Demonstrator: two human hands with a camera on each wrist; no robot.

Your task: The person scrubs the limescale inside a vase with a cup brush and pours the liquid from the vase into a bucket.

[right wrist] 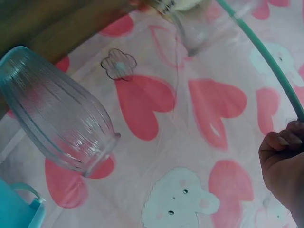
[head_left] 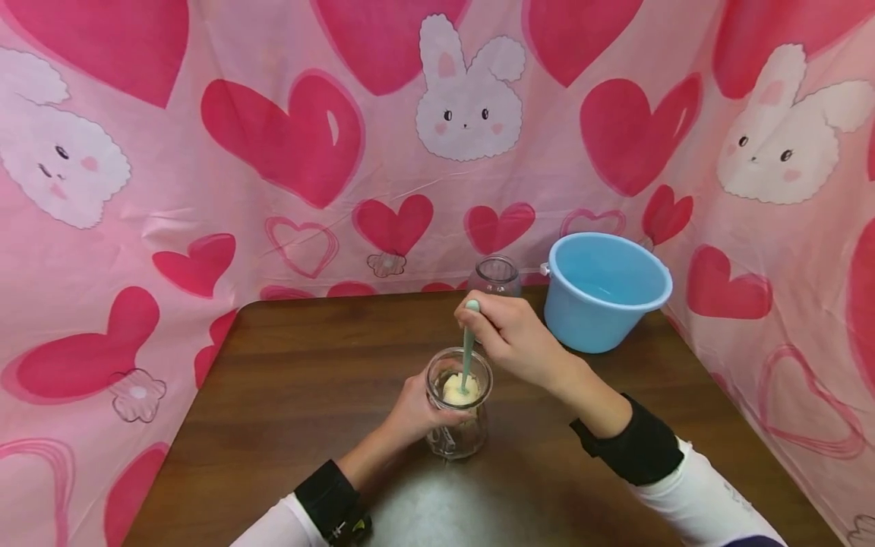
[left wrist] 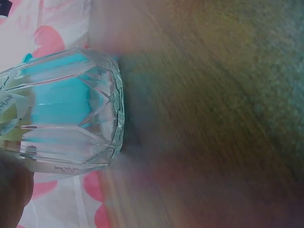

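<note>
A clear faceted glass jar (head_left: 459,403) stands upright on the brown wooden table (head_left: 287,380), a little toward six o'clock from the table's middle. Inside it sits a pale yellow sponge head (head_left: 459,389), fixed to a mint-green brush handle (head_left: 468,342) that rises out of the jar's mouth toward twelve o'clock. The left hand (head_left: 413,414) wraps its fingers round the jar from nine o'clock and steadies it; the right hand (head_left: 513,338) pinches the top of the handle in curled fingers at about one o'clock from the jar. Judging by how things lie, the scrubbing of this jar's inside is under way, the sponge being well down in the glass but perhaps not yet at the bottom. A second ribbed glass jar (head_left: 497,276) waits at twelve o'clock, just behind the right hand, and looks untouched. At two o'clock a light blue bucket (head_left: 601,292) stands near the table's far right corner. A pink cloth with hearts and rabbits (head_left: 307,152) hangs all round.
</note>
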